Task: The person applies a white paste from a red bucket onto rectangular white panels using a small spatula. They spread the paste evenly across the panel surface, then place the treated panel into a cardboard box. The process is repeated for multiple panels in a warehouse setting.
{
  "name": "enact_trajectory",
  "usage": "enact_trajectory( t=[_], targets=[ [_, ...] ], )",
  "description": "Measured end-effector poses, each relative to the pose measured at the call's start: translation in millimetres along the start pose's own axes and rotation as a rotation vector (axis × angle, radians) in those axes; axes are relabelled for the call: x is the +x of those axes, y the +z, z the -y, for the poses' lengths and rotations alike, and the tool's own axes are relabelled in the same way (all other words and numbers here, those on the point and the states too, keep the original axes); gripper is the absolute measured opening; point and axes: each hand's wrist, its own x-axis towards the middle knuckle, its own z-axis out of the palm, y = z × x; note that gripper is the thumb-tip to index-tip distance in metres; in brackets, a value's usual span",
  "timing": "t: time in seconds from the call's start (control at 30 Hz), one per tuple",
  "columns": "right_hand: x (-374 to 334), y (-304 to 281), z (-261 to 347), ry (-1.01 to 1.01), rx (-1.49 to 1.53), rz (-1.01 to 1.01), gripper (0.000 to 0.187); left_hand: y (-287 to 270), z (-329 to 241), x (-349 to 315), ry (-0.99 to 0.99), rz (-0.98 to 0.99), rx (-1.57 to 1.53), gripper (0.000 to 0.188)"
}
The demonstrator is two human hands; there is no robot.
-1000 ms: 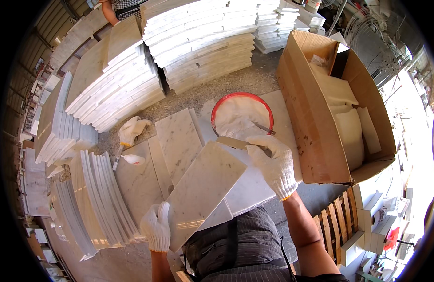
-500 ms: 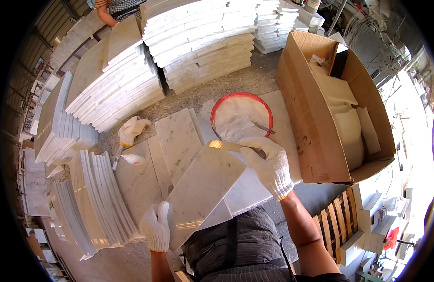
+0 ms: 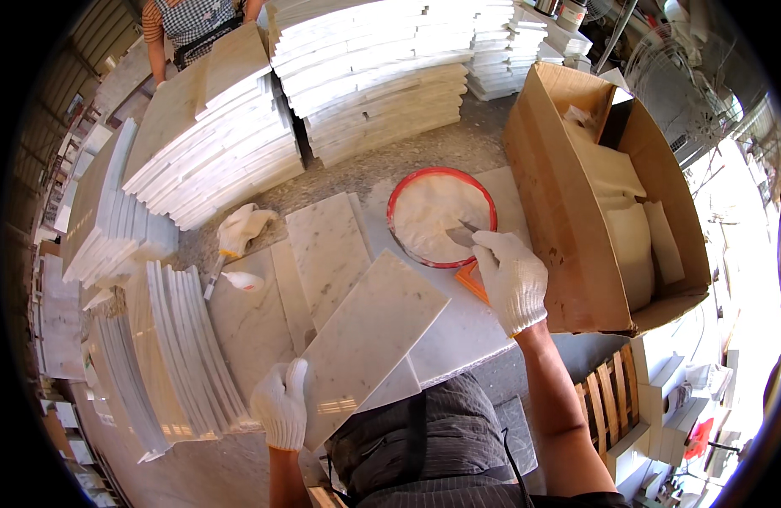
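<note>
My left hand (image 3: 280,405), in a white knit glove, grips the lower-left edge of a pale grey-veined marble tile (image 3: 369,330). The tile lies slanted over other slabs in front of my lap. My right hand (image 3: 515,284), also gloved, is closed on a small putty knife (image 3: 461,234), whose blade reaches into a round tub with a red rim (image 3: 393,188). White powder or paste (image 3: 437,207) fills much of the tub. Partly hidden by the right hand, an orange flat object (image 3: 473,281) lies beside the tub.
A white glove (image 3: 245,227), a brush-like tool (image 3: 214,275) and a white bottle (image 3: 242,281) lie left of the tub. Marble tiles stand on edge (image 3: 187,339) at left; tall stacks (image 3: 213,135) rise behind. Right stands an open cardboard box (image 3: 560,212). Another person (image 3: 192,30) is at the back.
My right hand has moved slightly right from the tile to the tub's near edge. The flat, yellow-tipped tool is gone from it; it now holds the putty knife. My left hand stays on the tile.
</note>
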Motion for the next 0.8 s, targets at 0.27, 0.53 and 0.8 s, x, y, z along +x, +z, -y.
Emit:
enact_trajectory(
  t=[0.27, 0.53, 0.8],
  targets=[
    [21, -27, 72, -0.030, 0.182, 0.050, 0.037, -3, 7, -1, 0.005, 0.031, -0.070, 0.037],
    [55, 90, 155, -0.727, 0.266, 0.502, 0.037, 15, 38, -9, 0.215, -0.031, 0.136, 0.025],
    [50, 181, 226, -0.520, 0.046, 0.740, 0.049, 20, 39, -13, 0.262, -0.001, 0.218, 0.024]
  ],
)
